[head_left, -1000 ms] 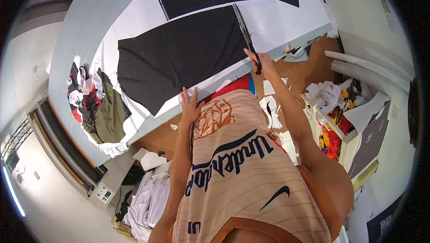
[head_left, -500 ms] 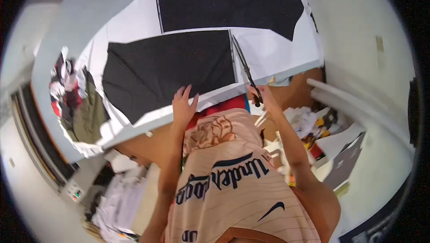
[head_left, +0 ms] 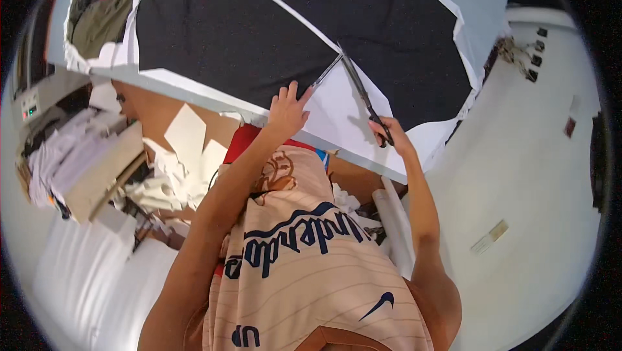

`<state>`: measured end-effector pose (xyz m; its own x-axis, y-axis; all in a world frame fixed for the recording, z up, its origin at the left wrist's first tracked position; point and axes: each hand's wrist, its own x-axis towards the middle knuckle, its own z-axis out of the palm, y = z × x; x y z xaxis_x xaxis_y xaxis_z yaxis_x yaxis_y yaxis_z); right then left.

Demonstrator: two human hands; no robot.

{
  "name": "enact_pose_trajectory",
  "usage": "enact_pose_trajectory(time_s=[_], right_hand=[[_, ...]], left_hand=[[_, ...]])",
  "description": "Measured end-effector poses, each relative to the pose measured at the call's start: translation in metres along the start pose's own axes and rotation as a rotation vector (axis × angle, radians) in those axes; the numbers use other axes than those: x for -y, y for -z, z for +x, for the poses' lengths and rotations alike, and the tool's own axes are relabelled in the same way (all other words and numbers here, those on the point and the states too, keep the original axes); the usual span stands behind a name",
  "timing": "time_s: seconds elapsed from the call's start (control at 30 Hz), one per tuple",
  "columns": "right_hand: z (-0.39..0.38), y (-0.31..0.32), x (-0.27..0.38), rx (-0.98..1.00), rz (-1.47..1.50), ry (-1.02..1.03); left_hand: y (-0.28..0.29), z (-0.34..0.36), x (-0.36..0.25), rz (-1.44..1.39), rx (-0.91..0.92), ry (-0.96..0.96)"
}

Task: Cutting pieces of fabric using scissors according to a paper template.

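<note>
A black printed or cloth panel (head_left: 220, 33) with a narrow light-and-dark strip along its right edge lies on a white sheet (head_left: 334, 101). A second black panel (head_left: 402, 46) lies to its right. My left hand (head_left: 288, 111) rests flat near the first panel's lower right corner, fingers spread, holding nothing. In my right hand (head_left: 395, 137) are long dark scissors (head_left: 358, 85), gripped by the handles. Their blades look nearly closed and point away from me, the tips by the top of the strip, where the two panels come close.
Crumpled red, olive and white cloth scraps (head_left: 100, 14) lie at the table's far left. Below the table's front edge are white offcuts (head_left: 184, 137), a stack of pale cloth (head_left: 78, 147) and a white roll (head_left: 395, 215). Cables (head_left: 515, 53) hang by the pale wall at right.
My view has turned, so the table now slants down to the right. My left hand has shifted along the panel toward its strip. The scissors stay in my right hand, tips near the strip's top.
</note>
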<state>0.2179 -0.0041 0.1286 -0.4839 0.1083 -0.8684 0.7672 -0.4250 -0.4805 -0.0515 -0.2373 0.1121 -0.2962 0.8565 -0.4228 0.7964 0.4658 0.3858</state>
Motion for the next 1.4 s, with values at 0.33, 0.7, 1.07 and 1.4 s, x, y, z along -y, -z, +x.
enact_pose_trajectory(time_s=[0.33,0.7,1.07,1.4], right_hand=[[0.062,0.019,0.015,0.154,-0.273,0.036],[0.088,0.025,0.029,0.114,-0.422,0.022],[0.072,0.003,0.016,0.034,-0.448,0.026],[0.086,0.007,0.025,0.111,-0.387,0.027]], left_hand=[[-0.041,-0.04,0.049,0.04,-0.044,0.074],[-0.065,-0.048,0.064,0.004,-0.07,0.13],[-0.065,-0.05,0.059,-0.002,-0.027,0.162],[-0.066,-0.048,0.042,0.032,-0.073,0.144]])
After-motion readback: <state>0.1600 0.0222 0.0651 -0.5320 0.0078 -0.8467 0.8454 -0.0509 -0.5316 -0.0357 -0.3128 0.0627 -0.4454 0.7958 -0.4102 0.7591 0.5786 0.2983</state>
